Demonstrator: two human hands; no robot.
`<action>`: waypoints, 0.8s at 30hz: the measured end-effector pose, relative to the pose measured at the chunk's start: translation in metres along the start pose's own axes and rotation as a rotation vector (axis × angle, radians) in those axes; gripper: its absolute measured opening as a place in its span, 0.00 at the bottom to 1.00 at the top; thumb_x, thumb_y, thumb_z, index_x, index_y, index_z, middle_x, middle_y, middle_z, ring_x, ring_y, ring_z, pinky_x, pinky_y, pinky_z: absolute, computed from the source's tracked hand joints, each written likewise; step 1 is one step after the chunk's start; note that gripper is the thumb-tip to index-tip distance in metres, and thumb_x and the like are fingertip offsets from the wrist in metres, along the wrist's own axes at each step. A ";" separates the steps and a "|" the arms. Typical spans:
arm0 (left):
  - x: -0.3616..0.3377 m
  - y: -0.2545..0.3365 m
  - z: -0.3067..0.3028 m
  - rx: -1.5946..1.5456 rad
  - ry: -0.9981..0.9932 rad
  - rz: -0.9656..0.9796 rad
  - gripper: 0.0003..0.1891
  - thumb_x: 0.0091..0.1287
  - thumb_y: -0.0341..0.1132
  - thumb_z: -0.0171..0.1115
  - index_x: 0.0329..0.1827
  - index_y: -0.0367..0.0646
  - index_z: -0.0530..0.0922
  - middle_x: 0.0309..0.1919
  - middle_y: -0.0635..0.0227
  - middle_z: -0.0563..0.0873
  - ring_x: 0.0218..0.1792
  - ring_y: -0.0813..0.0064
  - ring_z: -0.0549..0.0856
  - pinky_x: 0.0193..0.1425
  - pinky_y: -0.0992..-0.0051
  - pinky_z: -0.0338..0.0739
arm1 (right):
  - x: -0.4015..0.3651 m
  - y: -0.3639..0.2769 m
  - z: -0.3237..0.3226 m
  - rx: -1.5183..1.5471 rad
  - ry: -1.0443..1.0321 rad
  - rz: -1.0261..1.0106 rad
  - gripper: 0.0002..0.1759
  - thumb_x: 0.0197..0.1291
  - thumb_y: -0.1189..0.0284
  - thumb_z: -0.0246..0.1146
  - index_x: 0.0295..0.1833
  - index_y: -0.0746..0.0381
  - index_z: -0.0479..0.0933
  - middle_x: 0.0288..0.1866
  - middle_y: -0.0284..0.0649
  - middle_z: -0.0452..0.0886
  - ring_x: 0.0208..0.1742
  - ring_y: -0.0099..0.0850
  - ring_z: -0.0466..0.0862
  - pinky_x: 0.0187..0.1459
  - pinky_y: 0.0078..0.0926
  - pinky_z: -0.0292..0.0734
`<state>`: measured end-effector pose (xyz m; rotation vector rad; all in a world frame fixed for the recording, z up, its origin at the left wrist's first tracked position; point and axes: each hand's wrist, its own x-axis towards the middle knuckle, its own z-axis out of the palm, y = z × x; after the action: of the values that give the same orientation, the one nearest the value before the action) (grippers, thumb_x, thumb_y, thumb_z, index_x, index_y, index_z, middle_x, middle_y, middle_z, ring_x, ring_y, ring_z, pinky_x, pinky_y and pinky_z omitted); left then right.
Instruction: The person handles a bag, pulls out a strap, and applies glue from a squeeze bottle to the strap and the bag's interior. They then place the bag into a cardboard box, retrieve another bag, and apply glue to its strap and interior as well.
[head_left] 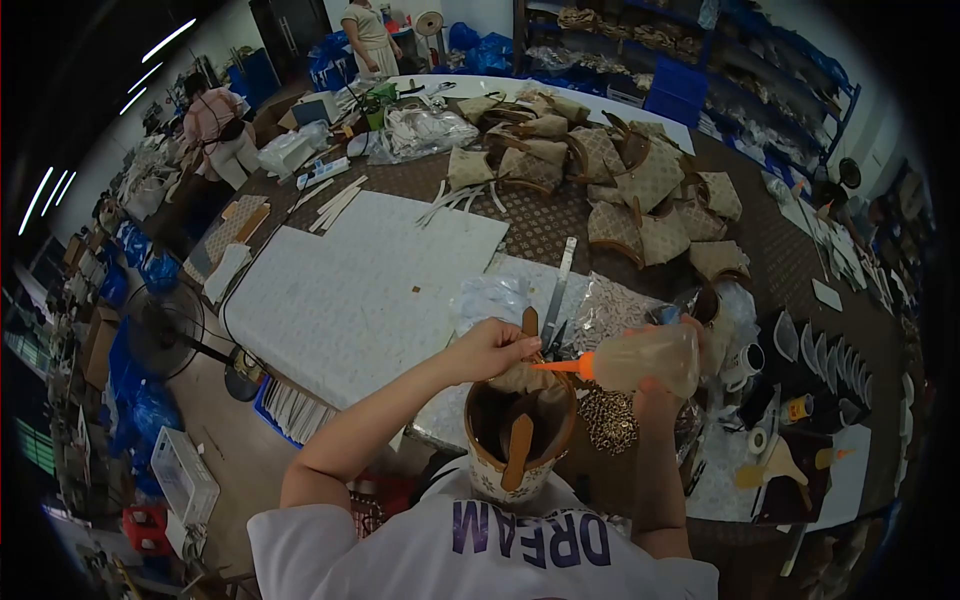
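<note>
A patterned handbag [520, 435] with a brown open interior and tan leather straps rests against my chest, mouth towards me. My left hand [492, 346] pinches the bag's far rim beside a tan strap end [529, 322]. My right hand [668, 372] is wrapped around a translucent squeeze bottle [645, 358]. Its orange nozzle [562, 367] points left and touches the bag's rim right by my left fingers.
A white board [350, 285] lies on the table to the left. A pile of similar handbags [610, 170] sits at the far side. A metal ruler [558, 285] and plastic wrap lie ahead; cut pieces and tape rolls are at right. Two other people stand far off. A fan [165, 330] stands at left.
</note>
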<state>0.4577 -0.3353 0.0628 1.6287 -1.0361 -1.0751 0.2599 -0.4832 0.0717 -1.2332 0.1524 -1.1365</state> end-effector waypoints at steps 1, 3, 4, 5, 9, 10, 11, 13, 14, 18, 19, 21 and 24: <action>0.000 -0.001 0.001 0.003 0.000 0.000 0.19 0.70 0.45 0.57 0.27 0.39 0.80 0.15 0.84 0.69 0.18 0.91 0.63 0.20 0.81 0.57 | 0.000 0.002 -0.002 0.016 -0.006 -0.005 0.56 0.37 0.52 0.79 0.67 0.60 0.55 0.48 0.42 0.78 0.48 0.38 0.82 0.51 0.43 0.79; 0.001 -0.003 0.001 -0.002 -0.004 -0.009 0.19 0.70 0.45 0.57 0.27 0.39 0.80 0.14 0.84 0.69 0.18 0.91 0.63 0.19 0.81 0.57 | -0.002 0.005 -0.008 0.048 -0.013 -0.011 0.54 0.38 0.53 0.78 0.67 0.61 0.55 0.48 0.42 0.78 0.49 0.38 0.81 0.52 0.43 0.80; 0.001 -0.004 0.001 -0.005 -0.008 -0.016 0.19 0.70 0.45 0.57 0.27 0.39 0.80 0.14 0.84 0.69 0.18 0.91 0.63 0.19 0.81 0.56 | -0.003 0.005 -0.010 0.043 -0.045 -0.005 0.55 0.39 0.53 0.78 0.68 0.61 0.54 0.49 0.42 0.78 0.50 0.39 0.81 0.52 0.43 0.79; 0.001 -0.003 0.000 0.000 0.002 -0.023 0.19 0.70 0.44 0.57 0.27 0.38 0.80 0.14 0.84 0.69 0.18 0.91 0.63 0.19 0.81 0.57 | -0.003 0.005 -0.011 0.038 -0.075 0.003 0.55 0.39 0.54 0.78 0.68 0.61 0.54 0.50 0.43 0.77 0.50 0.39 0.81 0.53 0.44 0.78; -0.005 0.007 0.004 -0.059 0.010 -0.066 0.17 0.70 0.43 0.57 0.29 0.38 0.82 0.16 0.84 0.72 0.18 0.92 0.63 0.20 0.83 0.57 | -0.006 0.002 -0.011 0.081 0.020 0.016 0.58 0.41 0.53 0.76 0.71 0.61 0.50 0.54 0.43 0.75 0.53 0.41 0.80 0.56 0.47 0.76; -0.004 0.006 0.004 -0.024 0.020 -0.061 0.17 0.70 0.42 0.58 0.30 0.38 0.82 0.16 0.84 0.72 0.18 0.92 0.64 0.20 0.83 0.57 | -0.004 0.002 -0.013 0.116 0.057 0.043 0.57 0.35 0.57 0.80 0.68 0.58 0.53 0.52 0.46 0.75 0.52 0.46 0.80 0.54 0.49 0.77; -0.004 0.005 0.004 -0.028 0.021 -0.064 0.17 0.70 0.42 0.58 0.30 0.38 0.83 0.16 0.84 0.72 0.18 0.92 0.63 0.19 0.83 0.57 | -0.005 0.003 -0.014 0.113 0.060 0.035 0.57 0.35 0.57 0.80 0.68 0.58 0.53 0.52 0.46 0.75 0.52 0.46 0.80 0.54 0.49 0.77; -0.003 0.005 0.005 -0.022 0.033 -0.081 0.17 0.70 0.43 0.58 0.29 0.38 0.83 0.15 0.85 0.71 0.18 0.92 0.63 0.19 0.83 0.56 | -0.008 0.005 -0.012 0.118 0.058 0.015 0.56 0.35 0.57 0.80 0.68 0.58 0.53 0.51 0.46 0.75 0.52 0.46 0.80 0.55 0.48 0.77; -0.004 0.004 0.005 -0.017 0.043 -0.090 0.17 0.70 0.43 0.57 0.29 0.38 0.82 0.15 0.85 0.71 0.18 0.92 0.63 0.19 0.82 0.56 | -0.009 0.005 -0.012 0.117 0.059 0.016 0.56 0.35 0.57 0.80 0.68 0.58 0.53 0.51 0.46 0.75 0.51 0.46 0.80 0.54 0.49 0.77; -0.004 0.001 0.003 -0.016 0.036 -0.087 0.18 0.71 0.43 0.57 0.29 0.38 0.82 0.16 0.84 0.72 0.18 0.92 0.64 0.19 0.82 0.57 | -0.008 0.005 -0.008 0.109 0.024 0.019 0.56 0.36 0.58 0.80 0.67 0.58 0.53 0.52 0.45 0.75 0.52 0.44 0.80 0.54 0.50 0.78; -0.006 0.006 0.001 -0.003 0.021 -0.110 0.18 0.71 0.43 0.56 0.30 0.38 0.81 0.17 0.83 0.74 0.19 0.92 0.66 0.20 0.83 0.59 | -0.009 0.005 -0.007 0.105 0.007 0.020 0.55 0.36 0.58 0.80 0.67 0.58 0.53 0.52 0.44 0.75 0.52 0.43 0.80 0.54 0.50 0.78; -0.005 0.004 0.002 -0.015 0.022 -0.102 0.18 0.71 0.43 0.56 0.30 0.38 0.81 0.17 0.83 0.74 0.19 0.92 0.66 0.20 0.83 0.59 | -0.011 0.010 -0.009 0.039 0.007 0.018 0.55 0.38 0.55 0.78 0.69 0.58 0.53 0.54 0.45 0.74 0.52 0.44 0.80 0.54 0.49 0.77; -0.002 -0.008 0.005 -0.069 0.064 -0.038 0.19 0.70 0.43 0.58 0.26 0.39 0.80 0.14 0.85 0.70 0.17 0.92 0.62 0.18 0.82 0.55 | -0.013 0.013 -0.011 0.005 0.018 0.023 0.56 0.38 0.54 0.77 0.69 0.58 0.53 0.55 0.45 0.73 0.52 0.44 0.79 0.55 0.49 0.76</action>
<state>0.4536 -0.3328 0.0539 1.6226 -0.9199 -1.0656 0.2546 -0.4821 0.0517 -1.2141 0.1770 -1.1282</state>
